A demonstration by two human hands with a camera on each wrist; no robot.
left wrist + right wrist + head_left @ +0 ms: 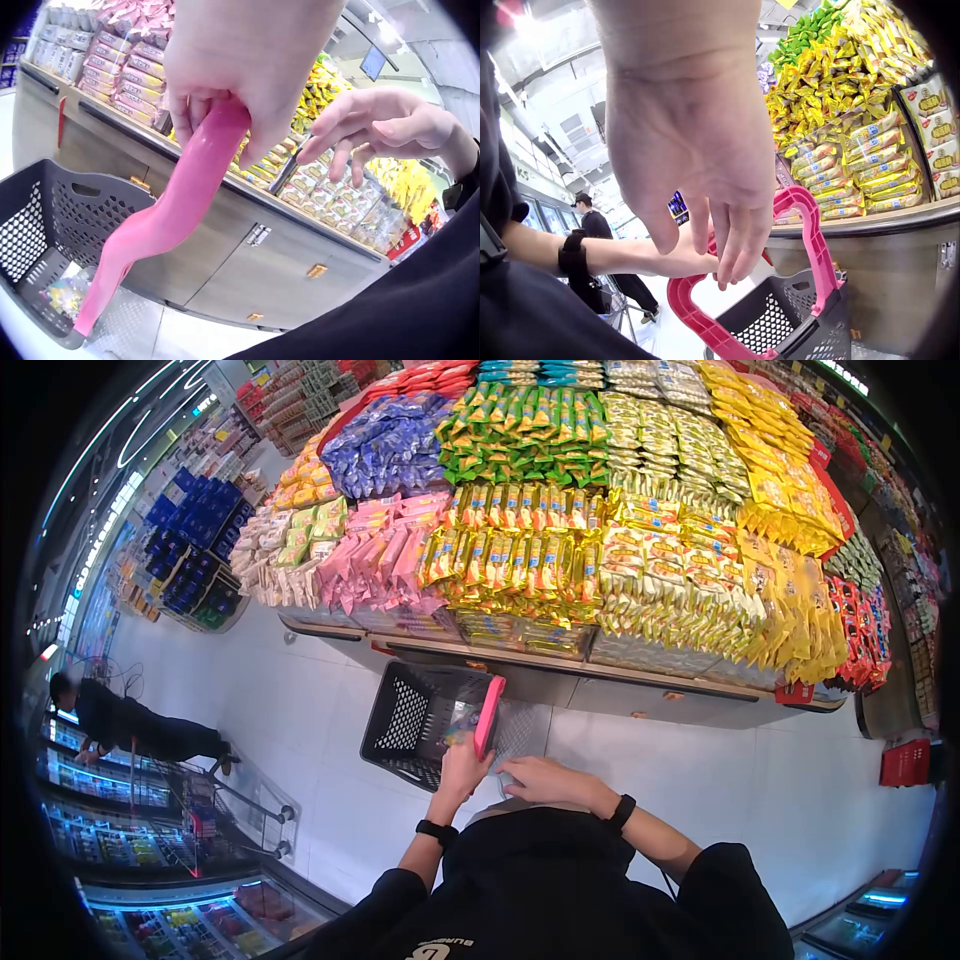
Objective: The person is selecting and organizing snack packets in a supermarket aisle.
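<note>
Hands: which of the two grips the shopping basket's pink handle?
The left hand, its fingers curled round the pink handle; the right hand is open, its fingers loosely bent, holding nothing.

Head view, clockwise from 12 o'clock: green packs (525, 435) above gold packs (515, 565) on a counter (620, 705); 2 o'clock, yellow packs (790, 490); between 3 and 4, red box (905, 762); 8, cart (200, 810) and lit freezers (190, 925); 9, shopper (150, 725) in dark clothing; 10, blue boxes (195, 510); 11, purple packs (385, 445).
</note>
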